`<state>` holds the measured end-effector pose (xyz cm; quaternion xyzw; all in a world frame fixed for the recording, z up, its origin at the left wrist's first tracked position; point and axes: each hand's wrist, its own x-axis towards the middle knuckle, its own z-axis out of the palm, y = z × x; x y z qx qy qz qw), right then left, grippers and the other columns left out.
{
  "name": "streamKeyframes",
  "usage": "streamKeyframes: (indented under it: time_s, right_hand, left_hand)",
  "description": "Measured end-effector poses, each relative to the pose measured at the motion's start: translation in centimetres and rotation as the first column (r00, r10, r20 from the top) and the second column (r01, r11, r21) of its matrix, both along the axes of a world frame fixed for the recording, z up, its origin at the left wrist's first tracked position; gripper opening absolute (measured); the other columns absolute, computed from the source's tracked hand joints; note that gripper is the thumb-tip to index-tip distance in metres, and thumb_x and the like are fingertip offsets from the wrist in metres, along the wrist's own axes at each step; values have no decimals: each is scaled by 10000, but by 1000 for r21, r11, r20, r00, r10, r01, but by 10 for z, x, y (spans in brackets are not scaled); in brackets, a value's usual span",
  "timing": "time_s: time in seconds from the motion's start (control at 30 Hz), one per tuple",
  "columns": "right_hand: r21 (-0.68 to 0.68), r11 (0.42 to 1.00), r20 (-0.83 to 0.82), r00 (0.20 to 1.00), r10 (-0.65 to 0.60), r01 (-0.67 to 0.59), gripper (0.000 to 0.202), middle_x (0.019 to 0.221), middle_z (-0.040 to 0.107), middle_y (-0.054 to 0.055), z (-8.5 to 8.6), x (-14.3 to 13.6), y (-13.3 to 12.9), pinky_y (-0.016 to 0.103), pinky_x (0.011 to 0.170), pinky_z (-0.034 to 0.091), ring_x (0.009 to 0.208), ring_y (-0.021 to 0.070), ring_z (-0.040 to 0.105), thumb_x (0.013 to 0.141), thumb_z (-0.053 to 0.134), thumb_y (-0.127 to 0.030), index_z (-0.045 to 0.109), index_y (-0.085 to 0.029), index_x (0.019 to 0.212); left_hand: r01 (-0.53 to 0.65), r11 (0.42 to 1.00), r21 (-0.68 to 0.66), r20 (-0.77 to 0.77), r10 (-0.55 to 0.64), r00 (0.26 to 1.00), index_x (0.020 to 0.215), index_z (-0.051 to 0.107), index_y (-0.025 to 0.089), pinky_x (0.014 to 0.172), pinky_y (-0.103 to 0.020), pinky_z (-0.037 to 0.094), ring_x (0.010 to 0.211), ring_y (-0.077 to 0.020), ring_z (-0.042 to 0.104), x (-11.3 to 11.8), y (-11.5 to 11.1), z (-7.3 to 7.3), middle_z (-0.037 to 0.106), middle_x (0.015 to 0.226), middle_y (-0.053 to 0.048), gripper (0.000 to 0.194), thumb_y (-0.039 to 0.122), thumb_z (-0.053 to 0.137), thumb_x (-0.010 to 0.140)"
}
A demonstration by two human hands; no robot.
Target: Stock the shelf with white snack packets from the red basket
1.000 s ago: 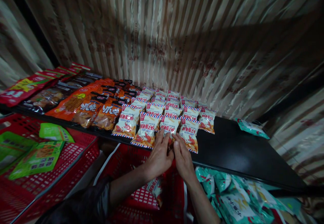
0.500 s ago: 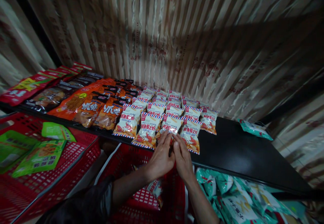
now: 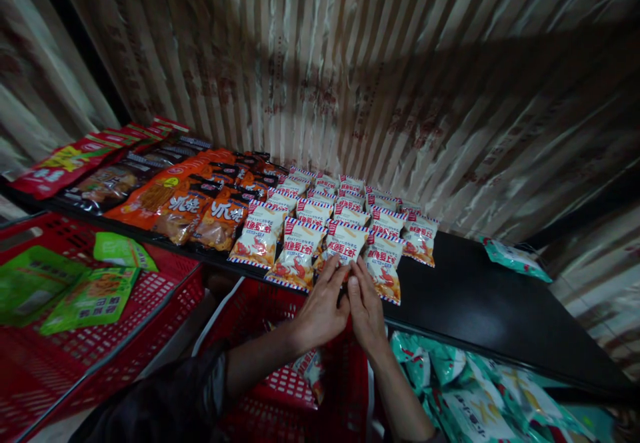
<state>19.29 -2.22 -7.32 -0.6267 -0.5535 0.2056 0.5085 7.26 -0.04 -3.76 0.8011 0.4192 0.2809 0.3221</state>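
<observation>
Small white-and-orange snack bags stand in rows on a black shelf (image 3: 460,289). My left hand (image 3: 324,304) lies with its fingers stretched out over the lower part of a front-row snack bag (image 3: 344,239). Beside it, my right hand (image 3: 366,303) rests its extended fingers at the lower right of the same bag, close to the neighbouring snack bag (image 3: 384,263). The fingertips of the two hands almost meet, and they cover the bag's bottom edge. Another snack bag (image 3: 300,256) stands just left of my left hand.
Orange snack packs (image 3: 220,219) and red packs (image 3: 65,163) fill the shelf's left end. A teal bag (image 3: 517,258) lies at its right. Below are a red basket (image 3: 250,303) with loose bags, another red basket (image 3: 170,296) holding green packs (image 3: 95,299), and a pile of teal bags (image 3: 470,389).
The view has shifted slightly, so the shelf and its packs appear a little further right. Both hands stay on the same snack bag, with little visible movement.
</observation>
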Motion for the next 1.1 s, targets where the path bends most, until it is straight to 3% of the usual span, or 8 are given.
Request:
streamKeyframes:
  time_s: [0.23,0.33,0.4,0.57,0.77,0.87,1.1]
  right_hand:
    - [-13,999,51,998,33,-33,604,1527,404,148,-1,-3,-7,520,1174,278,1431,257,353,966,342,-538,510,-141,1389]
    - [85,996,141,990,10,-22,497,1512,434,131,5,2,-12,506,1154,320,1411,249,387,981,373,-439,528,-178,1375]
    - [195,980,223,971,-83,39,437,1502,448,122,9,11,-13,499,1136,349,1390,247,415,971,423,-379,544,-208,1355]
    - [357,918,440,835,-329,173,367,1476,469,122,2,44,-9,593,1109,337,1410,302,358,952,480,-314,591,-227,1290]
    - [327,936,618,719,-318,133,298,1611,217,110,-18,49,-9,616,1079,358,1470,367,200,934,523,-264,657,-213,1196]
    - [316,941,630,714,-306,124,285,1629,155,97,-19,47,-11,613,1068,374,1469,373,201,924,529,-221,670,-214,1171]
    - [325,933,554,768,-322,157,235,1581,281,120,-15,55,-12,587,1044,416,1407,350,347,919,522,-220,716,-197,1049]
  left_hand:
    - [17,999,39,-66,-15,998,1387,475,78,1206,-508,229,1495,-291,97,-2,-1,-5,241,1590,-172,526,105,424,864]
    - [25,997,66,-104,-18,994,1361,491,39,1208,-513,216,1492,-316,58,-2,-1,-6,190,1597,-202,502,98,420,868]
    - [30,992,120,-135,-14,991,1344,494,26,1208,-515,216,1490,-320,8,-2,-1,-8,146,1604,-212,488,90,418,866]
    - [96,929,358,-201,-24,979,1347,449,13,1189,-558,236,1479,-321,-90,-4,0,-16,149,1592,-250,509,41,427,840]
    - [91,879,469,-260,38,965,1342,452,18,1159,-565,299,1484,-351,-37,-4,1,-18,199,1573,-271,496,47,446,846]
    - [90,866,492,-268,52,962,1320,471,-5,1171,-544,290,1486,-362,-2,-4,2,-17,229,1559,-285,473,79,471,854]
    - [87,866,493,-248,44,968,1358,434,3,1161,-553,303,1487,-356,-24,-3,3,-23,218,1564,-282,501,97,473,867]
